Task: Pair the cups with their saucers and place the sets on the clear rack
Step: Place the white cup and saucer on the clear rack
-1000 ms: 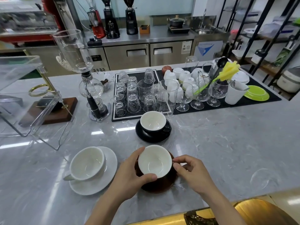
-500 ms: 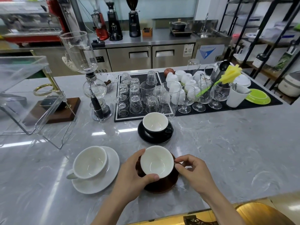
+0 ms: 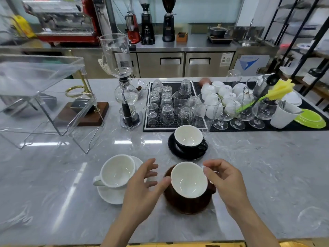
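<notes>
A brown cup [image 3: 188, 179] with a white inside sits on its brown saucer [image 3: 187, 206] at the near middle of the counter. My left hand [image 3: 142, 186] is beside it on the left, fingers spread, only the thumb tip at the rim. My right hand [image 3: 226, 180] hovers on the right with loosely curled fingertips at the rim, above the cup's handle. A white cup [image 3: 116, 171] rests on a white saucer [image 3: 110, 196] to the left. Behind, a black cup [image 3: 188, 138] stands on a black saucer [image 3: 185, 155]. The clear rack [image 3: 44, 97] stands at the far left.
A glass siphon brewer [image 3: 124, 97] stands behind the white set. Black mats [image 3: 267, 126] with several upturned glasses, stemmed glasses and white cups run along the back. A green plate [image 3: 310, 119] and a white mug [image 3: 284, 114] sit at the far right.
Both hands held the brown cup on its saucer before. Now the left fingers have spread away from it and the right hand's grip has loosened. The camera has moved closer.
</notes>
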Available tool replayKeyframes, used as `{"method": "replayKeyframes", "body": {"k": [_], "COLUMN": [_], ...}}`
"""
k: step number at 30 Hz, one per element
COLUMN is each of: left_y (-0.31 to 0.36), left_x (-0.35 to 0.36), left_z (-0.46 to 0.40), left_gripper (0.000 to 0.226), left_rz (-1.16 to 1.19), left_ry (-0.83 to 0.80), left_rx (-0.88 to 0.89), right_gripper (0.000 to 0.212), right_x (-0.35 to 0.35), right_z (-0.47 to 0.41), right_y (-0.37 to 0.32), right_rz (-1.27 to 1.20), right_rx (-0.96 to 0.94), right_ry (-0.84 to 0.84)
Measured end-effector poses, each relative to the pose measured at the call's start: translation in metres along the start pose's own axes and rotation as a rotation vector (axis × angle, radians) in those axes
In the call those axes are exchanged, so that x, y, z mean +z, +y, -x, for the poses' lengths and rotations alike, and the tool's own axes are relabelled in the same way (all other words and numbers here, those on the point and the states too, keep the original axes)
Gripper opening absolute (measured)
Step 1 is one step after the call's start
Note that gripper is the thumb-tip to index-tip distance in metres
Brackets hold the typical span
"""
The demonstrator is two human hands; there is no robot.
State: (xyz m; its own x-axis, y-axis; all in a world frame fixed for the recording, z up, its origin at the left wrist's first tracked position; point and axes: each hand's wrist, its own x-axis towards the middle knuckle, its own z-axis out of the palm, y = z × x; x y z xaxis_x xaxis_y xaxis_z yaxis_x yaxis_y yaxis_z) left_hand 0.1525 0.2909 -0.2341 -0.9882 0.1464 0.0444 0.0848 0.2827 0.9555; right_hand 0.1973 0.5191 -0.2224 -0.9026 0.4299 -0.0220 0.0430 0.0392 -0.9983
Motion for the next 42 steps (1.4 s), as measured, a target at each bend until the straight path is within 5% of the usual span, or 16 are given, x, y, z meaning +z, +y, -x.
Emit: {"method": "replayKeyframes", "body": {"k": [10, 18, 21, 33, 42], "left_y": [0.004, 0.0, -0.012, -0.059, -0.071], "left_x": [-0.066, -0.126, -0.143, -0.174, -0.171], "left_z": [-0.004, -0.016, -0.02, -0.036, -0.041], "left_gripper": [0.04, 0.062, 0.047, 0.026, 0.032], "left_rz": [-0.009, 0.13, 0.169, 0.138, -0.07], "left_ry": [0.212, 0.277, 0.286, 0.2, 0.078], "left_rx": [0.034, -0.023, -0.062, -0.219, -0.297], "right_gripper": [0.018, 0.019, 0.018, 0.017, 0.021], "right_x": [0.075, 0.131, 0.145, 0.18, 0.182], "right_z": [-0.009, -0.01, -0.009, 0.004, 0.004], "right_y": [-0.031, -0.028, -0.022, 0.005, 0.02], "right_rz": [-0.014, -0.02, -0.001, 0.135, 0.23], "right_rx": [-0.1, -0.045, -0.001, 0.119, 0.187], "right_ry": [-0.136, -0.199, -0.2, -0.089, -0.061]}}
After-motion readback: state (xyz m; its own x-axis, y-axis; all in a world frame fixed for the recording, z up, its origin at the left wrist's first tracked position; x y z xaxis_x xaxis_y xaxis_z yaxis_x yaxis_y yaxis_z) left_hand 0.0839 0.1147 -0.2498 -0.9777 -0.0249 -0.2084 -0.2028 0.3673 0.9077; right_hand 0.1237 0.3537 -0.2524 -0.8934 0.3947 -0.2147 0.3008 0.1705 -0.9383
